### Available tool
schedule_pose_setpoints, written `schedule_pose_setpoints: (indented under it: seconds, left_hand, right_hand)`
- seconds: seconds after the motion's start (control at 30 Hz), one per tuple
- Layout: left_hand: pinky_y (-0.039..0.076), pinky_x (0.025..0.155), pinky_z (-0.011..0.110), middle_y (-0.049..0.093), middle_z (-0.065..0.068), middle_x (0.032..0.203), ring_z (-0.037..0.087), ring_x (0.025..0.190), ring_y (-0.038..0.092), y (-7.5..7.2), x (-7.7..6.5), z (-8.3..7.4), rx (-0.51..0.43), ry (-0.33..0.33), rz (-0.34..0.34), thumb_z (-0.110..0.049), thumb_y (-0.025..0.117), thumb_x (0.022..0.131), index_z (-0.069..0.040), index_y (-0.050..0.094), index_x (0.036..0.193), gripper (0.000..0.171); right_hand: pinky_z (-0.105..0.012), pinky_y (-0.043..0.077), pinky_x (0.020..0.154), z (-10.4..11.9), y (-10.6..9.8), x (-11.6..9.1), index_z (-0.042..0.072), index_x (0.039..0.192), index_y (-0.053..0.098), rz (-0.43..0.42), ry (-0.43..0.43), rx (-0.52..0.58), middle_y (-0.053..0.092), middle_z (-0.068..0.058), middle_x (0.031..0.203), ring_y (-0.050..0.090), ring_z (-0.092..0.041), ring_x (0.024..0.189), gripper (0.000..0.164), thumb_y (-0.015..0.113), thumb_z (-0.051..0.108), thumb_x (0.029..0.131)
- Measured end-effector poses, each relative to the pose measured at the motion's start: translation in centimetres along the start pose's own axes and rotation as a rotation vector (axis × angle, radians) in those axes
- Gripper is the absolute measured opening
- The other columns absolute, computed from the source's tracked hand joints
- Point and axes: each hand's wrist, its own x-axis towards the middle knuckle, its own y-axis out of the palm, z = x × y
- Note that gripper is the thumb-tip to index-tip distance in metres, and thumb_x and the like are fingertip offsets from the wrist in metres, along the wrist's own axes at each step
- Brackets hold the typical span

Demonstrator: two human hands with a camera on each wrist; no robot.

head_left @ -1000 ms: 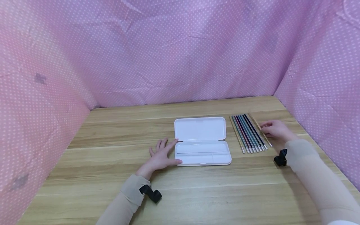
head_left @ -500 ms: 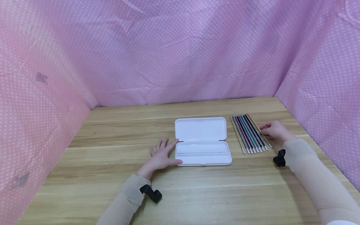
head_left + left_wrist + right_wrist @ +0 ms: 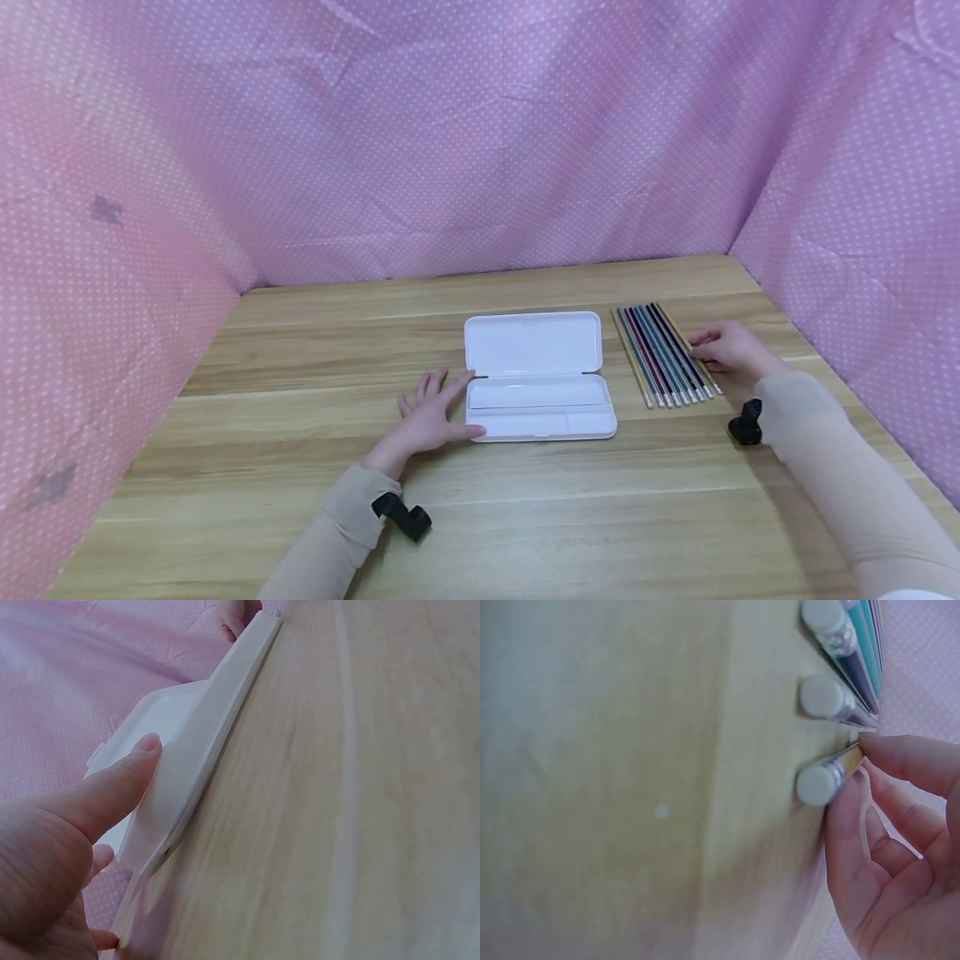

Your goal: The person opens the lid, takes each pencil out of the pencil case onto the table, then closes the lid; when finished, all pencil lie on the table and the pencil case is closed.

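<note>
not much has shifted since a second ago, except the yellow pencil (image 3: 693, 350) has swung in from its slanted lie and now sits nearly parallel with the row, just beside its right edge. left hand hasn't budged.

biggest thing first: the wooden table (image 3: 300, 517) fills the lower half of the head view, with pink dotted cloth (image 3: 450, 133) hung behind it and down both sides. the white pencil case (image 3: 536, 375) lies open at the middle of the frame, lid flat toward the top, tray toward the bottom.

right of the case, the row of pencils (image 3: 663, 354) lies side by side, white ends toward the bottom of the frame, well apart from the left hand and touching distance from the right.

left hand (image 3: 431, 417) rests flat on the table at the case's left end, fingers spread, thumb along the tray's lower left corner. in the left wrist view the thumb (image 3: 112, 787) lies straight against the case wall (image 3: 202, 757), so relaxed and pressing, not gripping.

right hand (image 3: 731, 348) sits at center right of the frame, right of the row. in the right wrist view its fingers are curled, and one fingertip (image 3: 900, 754) with the thumb pinches the yellow pencil (image 3: 832, 772) near its white end, which lies at the upper right, just below two other pencil ends.
</note>
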Motion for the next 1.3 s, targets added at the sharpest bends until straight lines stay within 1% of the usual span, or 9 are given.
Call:
schedule_pose_setpoints:
  seconds: [0.1,0.33,0.53,0.63,0.77,0.87,0.97,1.1,1.3]
  left_hand:
    - [-0.014,0.098,0.075,0.006,0.018,0.158,0.045,0.142,-0.009,0.0,0.0,0.0,0.001,0.004,-0.005,-0.048,0.075,0.076,-0.035,0.025,0.150,0.091]
    - [-0.017,0.098,0.073,0.006,0.018,0.158,0.044,0.142,-0.010,-0.1,-0.1,-0.1,-0.020,0.010,-0.001,-0.047,0.075,0.076,-0.033,0.025,0.150,0.091]
    - [-0.017,0.097,0.074,0.006,0.018,0.158,0.044,0.142,-0.010,-0.1,0.0,0.0,-0.018,0.012,-0.002,-0.047,0.075,0.076,-0.033,0.025,0.150,0.091]
    - [-0.017,0.097,0.074,0.006,0.018,0.158,0.044,0.142,-0.010,-0.1,0.1,0.1,-0.018,0.013,-0.001,-0.048,0.075,0.076,-0.034,0.025,0.150,0.091]
    - [-0.017,0.097,0.073,0.006,0.018,0.158,0.044,0.142,-0.010,-0.1,0.2,0.2,-0.022,0.015,0.001,-0.048,0.075,0.075,-0.034,0.025,0.150,0.091]
    - [-0.017,0.097,0.073,0.005,0.018,0.158,0.044,0.142,-0.010,-0.1,0.2,0.2,-0.025,0.018,0.003,-0.048,0.075,0.075,-0.034,0.025,0.150,0.091]
    - [-0.017,0.097,0.074,0.006,0.018,0.158,0.044,0.142,-0.010,-0.1,0.2,0.3,-0.027,0.020,0.003,-0.048,0.075,0.075,-0.033,0.025,0.150,0.091]
    - [-0.016,0.097,0.074,0.006,0.018,0.158,0.044,0.142,-0.010,-0.1,0.1,0.2,-0.025,0.018,0.001,-0.048,0.075,0.075,-0.033,0.025,0.150,0.091]
    - [-0.017,0.097,0.073,0.005,0.017,0.158,0.044,0.142,-0.010,-0.1,0.0,0.3,-0.025,0.015,0.001,-0.048,0.075,0.075,-0.034,0.024,0.150,0.091]
  right_hand:
    - [-0.020,0.053,0.064,0.0,0.0,0.0,-0.020,0.124,0.046,0.005,0.000,0.000,0.063,-0.020,0.105,0.056,0.000,0.071,0.046,0.058,0.008,0.090]
    - [-0.021,0.053,0.065,0.3,-0.1,-0.2,-0.021,0.124,0.043,0.026,0.021,0.058,0.065,0.001,0.091,0.056,0.002,0.072,0.047,0.059,0.008,0.090]
    - [-0.020,0.052,0.062,0.3,-0.1,-0.3,-0.022,0.123,0.043,0.027,0.019,0.057,0.062,0.007,0.084,0.055,0.001,0.069,0.047,0.058,0.007,0.090]
    - [-0.021,0.053,0.063,0.4,-0.2,-0.4,-0.022,0.123,0.043,0.028,0.019,0.056,0.064,0.004,0.085,0.057,0.000,0.069,0.046,0.058,0.007,0.090]
    - [-0.028,0.056,0.074,0.9,-0.6,-0.8,-0.021,0.126,0.042,0.031,0.000,0.031,0.065,-0.020,0.101,0.063,-0.008,0.081,0.048,0.056,0.010,0.093]
    - [-0.033,0.056,0.079,1.7,-0.7,-1.2,-0.016,0.129,0.045,0.012,-0.023,-0.039,0.059,-0.030,0.115,0.064,-0.016,0.090,0.048,0.054,0.017,0.094]
    - [-0.033,0.055,0.077,2.6,-0.6,-1.3,-0.012,0.129,0.047,0.004,-0.032,-0.081,0.060,-0.025,0.112,0.061,-0.015,0.088,0.049,0.056,0.022,0.094]
    - [-0.027,0.055,0.072,4.0,0.0,-1.3,-0.012,0.129,0.047,0.021,-0.057,-0.043,0.061,-0.014,0.106,0.059,-0.009,0.081,0.050,0.059,0.020,0.093]
    - [-0.031,0.056,0.078,5.9,1.3,-1.7,-0.012,0.126,0.049,0.039,-0.114,-0.026,0.061,-0.013,0.105,0.062,-0.017,0.092,0.046,0.061,0.017,0.092]
